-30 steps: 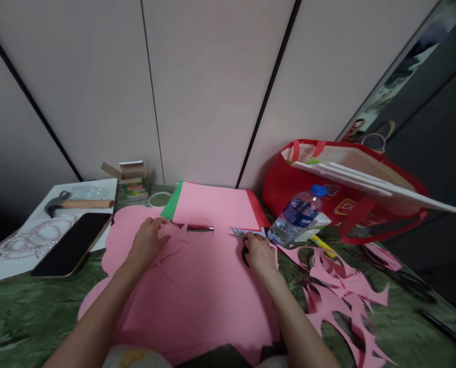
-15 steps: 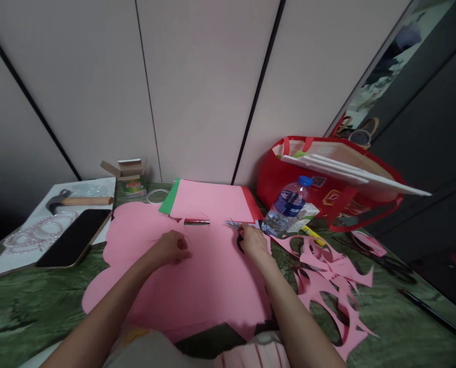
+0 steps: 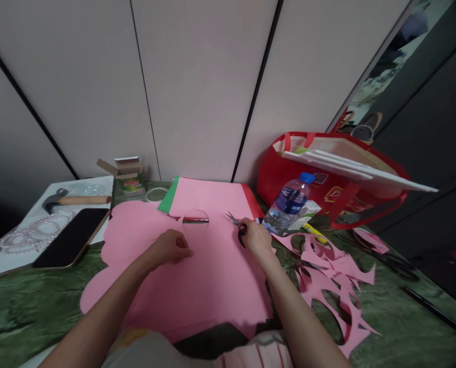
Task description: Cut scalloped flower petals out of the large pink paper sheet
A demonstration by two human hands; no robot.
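Observation:
My right hand grips a pair of scissors by the black handle, with the blades pointing up and left over pink paper. My left hand is curled with thumb and fingertips together above a large pink paper sheet; whatever they pinch is too thin to make out. Scalloped curves run along that sheet's left side. Beyond the hands lie a shiny red strip, with a thin looped strand by it, and a stack of pink, green and red paper.
Pink paper offcuts, a water bottle, a yellow stick and a red bag are on the right. To the left are a phone, a hammer, bead strings and a small opened box.
The scissors have shifted slightly, with their tips raised higher. A thin strand by my left hand now arcs above the red strip. Both hands stay nearly in place.

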